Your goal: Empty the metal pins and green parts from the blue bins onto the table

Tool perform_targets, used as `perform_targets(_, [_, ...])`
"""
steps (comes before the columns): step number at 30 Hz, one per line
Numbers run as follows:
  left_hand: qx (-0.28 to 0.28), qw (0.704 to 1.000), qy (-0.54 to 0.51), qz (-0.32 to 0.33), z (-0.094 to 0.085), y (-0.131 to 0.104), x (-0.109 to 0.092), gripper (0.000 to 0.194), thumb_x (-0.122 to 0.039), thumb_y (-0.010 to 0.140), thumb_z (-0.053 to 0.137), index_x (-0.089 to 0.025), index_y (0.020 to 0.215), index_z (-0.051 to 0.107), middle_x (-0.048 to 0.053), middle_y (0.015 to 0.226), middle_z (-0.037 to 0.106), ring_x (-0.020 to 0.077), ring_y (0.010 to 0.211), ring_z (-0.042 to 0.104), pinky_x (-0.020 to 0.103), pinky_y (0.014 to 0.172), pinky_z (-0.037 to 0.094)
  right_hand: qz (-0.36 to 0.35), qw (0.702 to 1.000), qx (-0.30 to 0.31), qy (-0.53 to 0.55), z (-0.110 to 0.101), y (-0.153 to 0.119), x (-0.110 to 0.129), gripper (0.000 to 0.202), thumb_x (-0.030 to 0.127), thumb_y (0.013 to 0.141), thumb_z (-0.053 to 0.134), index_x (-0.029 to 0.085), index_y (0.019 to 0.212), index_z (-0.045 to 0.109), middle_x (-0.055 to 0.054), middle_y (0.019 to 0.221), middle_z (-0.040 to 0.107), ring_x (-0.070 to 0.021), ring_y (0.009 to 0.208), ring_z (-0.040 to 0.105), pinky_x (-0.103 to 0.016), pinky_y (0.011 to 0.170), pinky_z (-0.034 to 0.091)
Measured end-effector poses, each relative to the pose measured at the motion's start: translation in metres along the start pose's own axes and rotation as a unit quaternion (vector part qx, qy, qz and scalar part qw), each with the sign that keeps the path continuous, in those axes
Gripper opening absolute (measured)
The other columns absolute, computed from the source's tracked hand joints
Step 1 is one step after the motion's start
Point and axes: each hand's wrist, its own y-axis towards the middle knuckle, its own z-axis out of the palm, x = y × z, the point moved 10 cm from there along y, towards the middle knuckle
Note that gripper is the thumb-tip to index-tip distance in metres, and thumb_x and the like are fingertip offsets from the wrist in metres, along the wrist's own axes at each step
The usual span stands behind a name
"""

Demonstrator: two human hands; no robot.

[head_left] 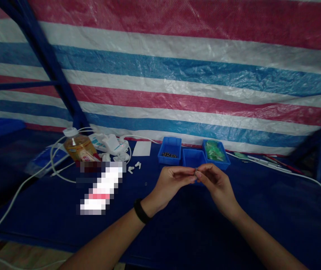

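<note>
My left hand (173,182), with a black band on its wrist, and my right hand (216,185) meet at the fingertips above the dark blue table. Both pinch at one spot, where a tiny greyish piece (196,171) shows between the fingers; it is too small to name. Just behind the hands is a blue bin (193,155), partly covered by them. To its left, another blue bin (170,160) holds small dark metal parts (169,155). On its right, a third blue bin (224,164) contains green bags (215,150).
White earbuds (134,167) and a small ring (146,183) lie left of my hands. Farther left are a bottle of amber liquid (79,145), a power strip (115,145) and looping white cables (22,183). A white card (142,148) lies by the striped sheet (177,75).
</note>
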Motion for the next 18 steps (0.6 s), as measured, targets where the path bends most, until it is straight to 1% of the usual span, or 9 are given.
perform_targets(3, [0.004, 1.0, 0.012, 0.002, -0.001, 0.001, 0.0, 0.027, -0.027, 0.069, 0.087, -0.014, 0.092, 0.08, 0.008, 0.091, 0.078, 0.0184, 0.082, 0.071, 0.031, 0.086, 0.055, -0.002, 1.0, -0.003, -0.018, -0.001, 0.0, -0.001, 0.023, 0.04, 0.079, 0.08, 0.022, 0.091, 0.071, -0.001, 0.082, 0.069, -0.0142, 0.071, 0.064, -0.026, 0.068, 0.054])
perform_targets(7, [0.0, 1.0, 0.016, 0.002, -0.002, 0.0, 0.001, 0.026, -0.027, 0.07, 0.087, -0.014, 0.091, 0.08, 0.008, 0.09, 0.078, 0.0175, 0.081, 0.071, 0.029, 0.083, 0.055, -0.007, 0.999, -0.009, -0.035, -0.004, 0.0, -0.002, 0.022, 0.041, 0.078, 0.08, 0.022, 0.087, 0.073, -0.003, 0.081, 0.072, -0.0161, 0.072, 0.066, -0.029, 0.071, 0.055])
perform_targets(10, [-0.009, 1.0, -0.007, -0.014, -0.002, 0.0, 0.004, 0.028, -0.029, 0.071, 0.087, -0.013, 0.093, 0.08, 0.008, 0.089, 0.077, 0.0164, 0.078, 0.071, 0.027, 0.079, 0.054, -0.005, 0.999, -0.02, -0.03, -0.009, 0.001, -0.002, 0.021, 0.04, 0.076, 0.082, 0.022, 0.084, 0.074, -0.003, 0.082, 0.073, -0.0177, 0.077, 0.068, -0.03, 0.074, 0.055])
perform_targets(13, [-0.001, 0.998, -0.057, -0.034, 0.002, 0.0, 0.008, 0.029, -0.03, 0.07, 0.087, -0.014, 0.092, 0.079, 0.007, 0.086, 0.077, 0.0155, 0.075, 0.071, 0.026, 0.077, 0.054, 0.01, 0.999, -0.031, 0.001, -0.012, 0.002, -0.004, 0.02, 0.039, 0.073, 0.084, 0.023, 0.08, 0.076, -0.002, 0.081, 0.073, -0.017, 0.078, 0.067, -0.029, 0.074, 0.054])
perform_targets(18, [0.029, 0.988, -0.127, -0.083, 0.011, -0.003, 0.016, 0.027, -0.028, 0.07, 0.088, -0.012, 0.088, 0.079, 0.007, 0.083, 0.076, 0.0148, 0.074, 0.071, 0.025, 0.076, 0.054, 0.046, 0.994, -0.064, 0.079, -0.016, -0.001, -0.009, 0.025, 0.042, 0.066, 0.089, 0.024, 0.077, 0.076, 0.001, 0.074, 0.071, -0.0122, 0.07, 0.063, -0.024, 0.069, 0.051])
